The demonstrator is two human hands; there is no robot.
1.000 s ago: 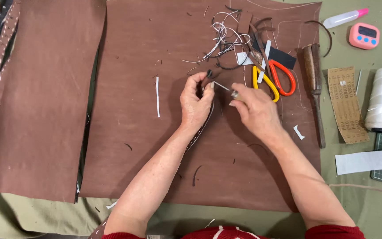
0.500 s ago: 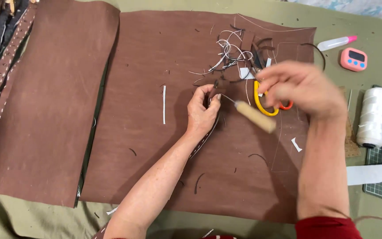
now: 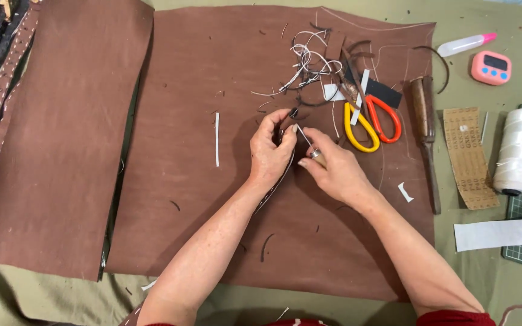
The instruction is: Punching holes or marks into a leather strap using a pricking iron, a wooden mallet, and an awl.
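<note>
On the brown leather sheet [image 3: 212, 199], the left hand [image 3: 271, 154] pinches a strap [image 3: 273, 184], the right hand [image 3: 333, 175] an awl [image 3: 309, 145].

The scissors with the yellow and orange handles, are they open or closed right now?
Cannot tell. The scissors lie flat on the brown leather, handles toward the person, loops close together; scraps cover the blades.

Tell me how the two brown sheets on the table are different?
The left brown sheet is narrower; the right brown sheet is much wider. The left one lies bare, while the right one carries scissors, tangled threads and little scraps. Both hands, the left hand and right hand, work over the right sheet, none over the left. Both are the same brown and lie flat on the green table.
</note>
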